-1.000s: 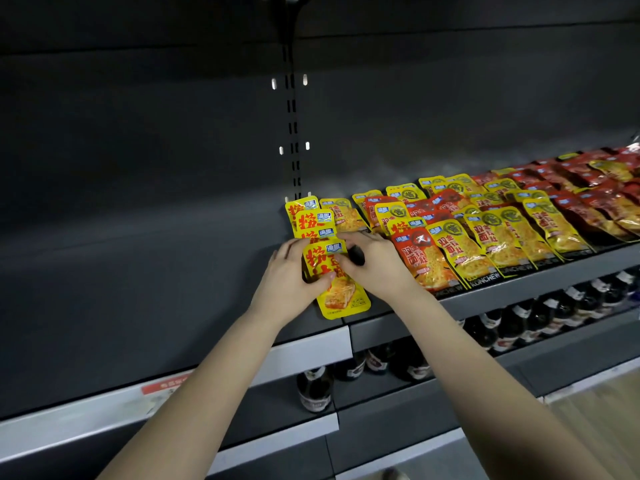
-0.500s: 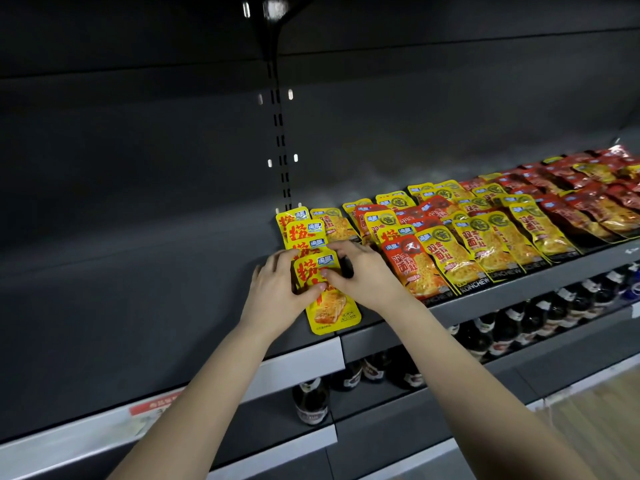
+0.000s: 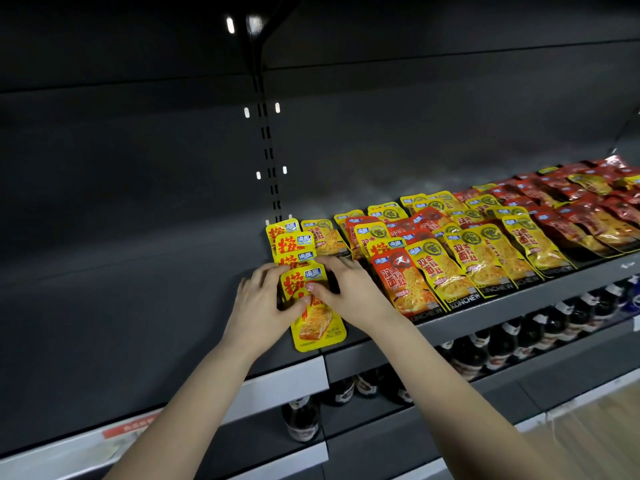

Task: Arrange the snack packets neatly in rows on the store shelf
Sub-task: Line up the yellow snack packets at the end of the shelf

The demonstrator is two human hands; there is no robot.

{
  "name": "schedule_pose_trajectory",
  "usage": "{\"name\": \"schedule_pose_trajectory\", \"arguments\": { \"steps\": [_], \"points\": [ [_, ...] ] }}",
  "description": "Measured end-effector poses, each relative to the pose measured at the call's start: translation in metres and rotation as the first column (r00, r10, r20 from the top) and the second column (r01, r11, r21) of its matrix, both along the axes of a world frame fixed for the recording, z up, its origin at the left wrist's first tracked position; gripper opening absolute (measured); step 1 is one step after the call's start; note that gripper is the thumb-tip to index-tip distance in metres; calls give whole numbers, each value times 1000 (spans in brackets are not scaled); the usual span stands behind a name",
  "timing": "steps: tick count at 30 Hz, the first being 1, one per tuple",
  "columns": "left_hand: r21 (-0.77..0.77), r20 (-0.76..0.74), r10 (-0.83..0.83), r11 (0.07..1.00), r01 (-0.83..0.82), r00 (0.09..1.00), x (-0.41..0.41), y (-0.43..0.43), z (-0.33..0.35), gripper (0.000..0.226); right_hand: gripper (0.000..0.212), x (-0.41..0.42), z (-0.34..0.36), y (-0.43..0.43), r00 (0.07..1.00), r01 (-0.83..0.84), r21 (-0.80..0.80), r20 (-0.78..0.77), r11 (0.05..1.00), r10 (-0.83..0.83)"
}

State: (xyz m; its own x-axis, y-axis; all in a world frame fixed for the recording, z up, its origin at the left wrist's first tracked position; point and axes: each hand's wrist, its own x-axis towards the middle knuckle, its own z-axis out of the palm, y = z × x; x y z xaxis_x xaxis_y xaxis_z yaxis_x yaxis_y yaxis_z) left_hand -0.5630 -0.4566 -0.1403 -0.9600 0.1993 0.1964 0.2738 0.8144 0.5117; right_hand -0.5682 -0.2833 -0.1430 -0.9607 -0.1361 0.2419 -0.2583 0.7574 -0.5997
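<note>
Yellow snack packet [image 3: 317, 322] pinched at both edges by left hand [image 3: 263, 306] and right hand [image 3: 349, 296], probably squaring it (frontmost) with its overlapping row [image 3: 294, 242]

"KONCHEW" on snack pkts [image 3: 446, 275]

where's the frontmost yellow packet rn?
Head view, left of centre: the frontmost yellow packet lies at the front of the leftmost row on the shelf, held between the left hand and right hand, a red packet to its right.
</note>
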Motion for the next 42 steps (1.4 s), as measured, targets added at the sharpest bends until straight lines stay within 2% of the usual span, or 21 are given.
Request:
{"name": "schedule_pose_trajectory", "arguments": {
  "steps": [2, 5, 9, 12, 18, 23, 27, 30, 33, 36, 39, 42],
  "points": [
    [-20, -33, 3, 1000, -4, 999, 0, 1, 1, 58, 53, 1, 1, 1, 1000, 12, -21, -9, 1000, -12],
    [40, -81, 21, 999, -18, 997, 1, 2, 4, 54, 49, 2, 3, 0, 999, 11, -14, -50, 1000, -12],
    [0, -208, -36, 999, 36, 978, -3, 13, 18, 64, 40, 2, 12, 9, 991, -5, -26, -136, 1000, 1],
    [15, -234, -46, 999, 51, 971, -8, 36, 41, 65, 37, -5, 29, 30, 984, 21, -44, -174, 999, -28],
    [104, -115, -152, 981, 164, 982, -18, 101, 55, 38, 31, -32, 50, 90, 980, 93, 35, -177, 995, -86],
    [21, 57, -94, 995, 93, 994, -41, 138, 48, 44, 37, -48, 45, 130, 993, 114, 225, -44, 968, -106],
    [-40, 158, 19, 999, -13, 987, -54, 150, 36, 46, 38, -48, 40, 143, 998, 30, 265, 44, 964, -43],
    [-11, 175, 99, 995, -98, 980, -56, 153, 34, 39, 30, -52, 37, 147, 999, -36, 259, 35, 965, 28],
    [22, 178, 119, 992, -125, 977, -55, 154, 33, 28, 27, -57, 32, 150, 996, -85, 278, 60, 957, 72],
    [95, 182, 137, 983, -156, 974, -54, 154, 34, 18, 17, -62, 32, 151, 993, -109, 227, 62, 968, 97],
    [143, 116, 162, 973, -178, 980, -52, 157, 42, 12, 8, -66, 36, 152, 993, -106, 151, 70, 983, 96],
    [225, 34, 206, 952, -209, 978, -54, 160, 56, 8, 5, -70, 49, 151, 995, -89, 49, -34, 995, 91]
  ]
}}
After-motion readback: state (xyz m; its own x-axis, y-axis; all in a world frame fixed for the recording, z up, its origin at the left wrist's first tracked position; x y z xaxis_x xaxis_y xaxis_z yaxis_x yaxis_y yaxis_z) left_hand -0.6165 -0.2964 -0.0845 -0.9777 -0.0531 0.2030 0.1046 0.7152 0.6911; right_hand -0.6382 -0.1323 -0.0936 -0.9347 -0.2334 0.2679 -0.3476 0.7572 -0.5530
